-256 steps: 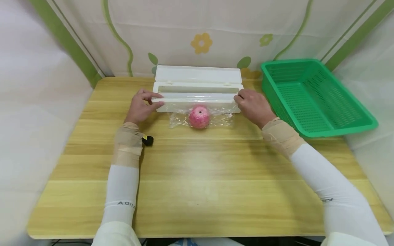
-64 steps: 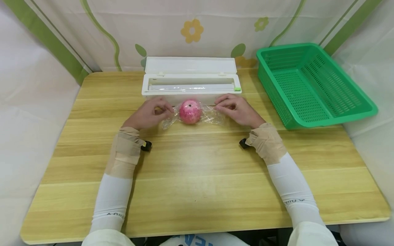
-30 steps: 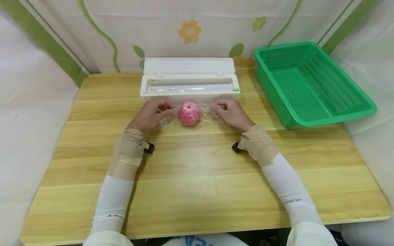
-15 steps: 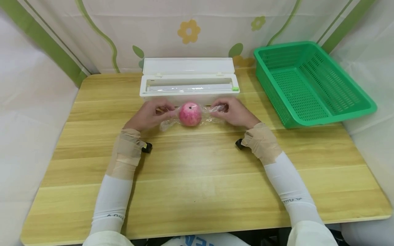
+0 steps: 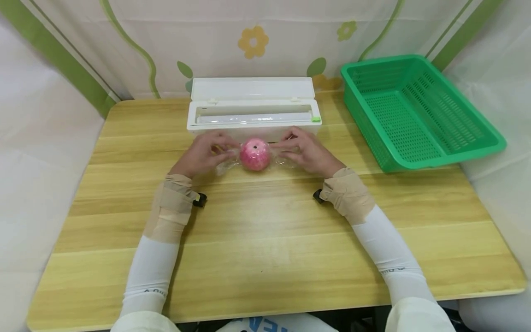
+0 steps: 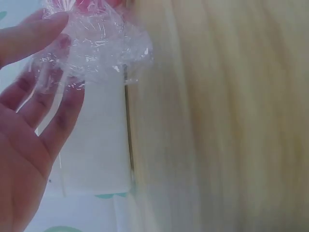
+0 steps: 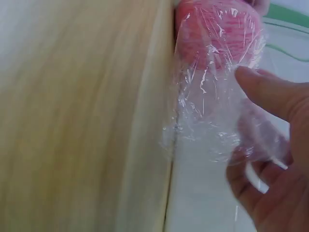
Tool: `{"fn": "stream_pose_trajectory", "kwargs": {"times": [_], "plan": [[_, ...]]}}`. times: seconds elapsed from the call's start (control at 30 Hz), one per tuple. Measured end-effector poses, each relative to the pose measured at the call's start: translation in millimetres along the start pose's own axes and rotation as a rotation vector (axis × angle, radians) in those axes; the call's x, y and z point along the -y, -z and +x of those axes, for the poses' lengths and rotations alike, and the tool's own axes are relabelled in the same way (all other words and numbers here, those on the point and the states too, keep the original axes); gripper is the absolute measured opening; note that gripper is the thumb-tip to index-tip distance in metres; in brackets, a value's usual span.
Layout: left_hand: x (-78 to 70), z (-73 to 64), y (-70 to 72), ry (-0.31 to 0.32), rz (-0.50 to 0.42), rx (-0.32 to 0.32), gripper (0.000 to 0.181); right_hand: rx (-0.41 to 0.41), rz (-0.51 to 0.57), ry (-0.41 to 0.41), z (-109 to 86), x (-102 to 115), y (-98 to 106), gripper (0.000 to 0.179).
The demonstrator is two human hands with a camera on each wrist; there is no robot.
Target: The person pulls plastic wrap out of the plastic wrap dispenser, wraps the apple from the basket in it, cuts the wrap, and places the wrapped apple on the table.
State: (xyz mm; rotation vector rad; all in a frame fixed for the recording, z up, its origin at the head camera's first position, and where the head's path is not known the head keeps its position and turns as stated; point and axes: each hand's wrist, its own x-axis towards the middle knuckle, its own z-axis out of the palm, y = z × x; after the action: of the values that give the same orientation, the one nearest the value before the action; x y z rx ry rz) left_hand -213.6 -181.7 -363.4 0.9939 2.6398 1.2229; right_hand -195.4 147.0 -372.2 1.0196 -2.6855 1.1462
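Observation:
A round pink-red fruit (image 5: 255, 154), apple-like with a dark spot on top, sits wrapped in clear cling film (image 7: 207, 106) in front of a white film dispenser box (image 5: 254, 110). Loose film sticks out on both sides of it. My left hand (image 5: 206, 153) pinches the film at the fruit's left side between thumb and fingers. On the other side, my right hand (image 5: 308, 151) has its index finger stretched toward the fruit, thumb apart from it; its fingers touch the film. The right wrist view shows the film lying between thumb and fingers.
The dispenser's lid (image 5: 253, 88) stands raised at the back, with a film roll inside and a green slider (image 5: 316, 119) at its right end. A green plastic basket (image 5: 373, 133) occupies the back right of the wooden table (image 5: 265, 249). A patterned curtain (image 5: 215, 27) hangs behind.
Earlier, my hands were at the dispenser's ends, with film over its front edge. They have since come to the fruit's sides. In the last half second, the right fingers have spread and shifted toward the fruit.

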Motion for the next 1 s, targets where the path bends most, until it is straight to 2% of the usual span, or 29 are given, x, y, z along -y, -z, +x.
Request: {"fn": "stream_pose_trajectory", "kwargs": {"times": [0.1, 0.2, 0.33, 0.43, 0.63, 0.7, 0.77, 0.9, 1.0], "plan": [[-1.0, -1.3, -1.3, -0.044, -0.011, -0.017, 0.027, -0.019, -0.028, 0.058, -0.6, -0.3, -1.4, 0.036], [-1.4, -2.6, -1.0, -0.053, 0.011, -0.013, 0.028, -0.011, -0.036, 0.055, -0.8, -1.9, -0.7, 0.035], [-0.9, -4.1, 1.2, 0.03, 0.001, 0.001, 0.037, 0.012, -0.005, -0.048, -2.1, -4.4, 3.7, 0.046], [0.6, -3.7, 2.4, 0.083, -0.028, 0.01, 0.04, 0.018, 0.009, -0.095, -3.3, -5.3, 7.6, 0.055], [0.7, -2.4, 2.1, 0.071, 0.021, 0.051, 0.018, 0.062, 0.027, -0.025, -1.1, -6.2, 6.7, 0.043], [-0.3, -3.8, 2.4, 0.077, 0.03, 0.06, 0.017, 0.083, 0.044, -0.04, -1.1, -6.2, 7.8, 0.042], [-1.4, -5.2, 3.1, 0.082, 0.035, 0.056, 0.025, 0.09, 0.06, -0.087, -2.0, -6.1, 12.3, 0.048], [-7.9, -3.6, 2.8, 0.067, 0.056, 0.033, 0.051, 0.097, 0.076, -0.229, -5.1, -7.4, 26.4, 0.058], [-17.0, 1.0, -3.0, 0.067, 0.088, 0.047, 0.072, 0.122, 0.058, -0.294, -5.8, -10.2, 32.3, 0.052]]}}
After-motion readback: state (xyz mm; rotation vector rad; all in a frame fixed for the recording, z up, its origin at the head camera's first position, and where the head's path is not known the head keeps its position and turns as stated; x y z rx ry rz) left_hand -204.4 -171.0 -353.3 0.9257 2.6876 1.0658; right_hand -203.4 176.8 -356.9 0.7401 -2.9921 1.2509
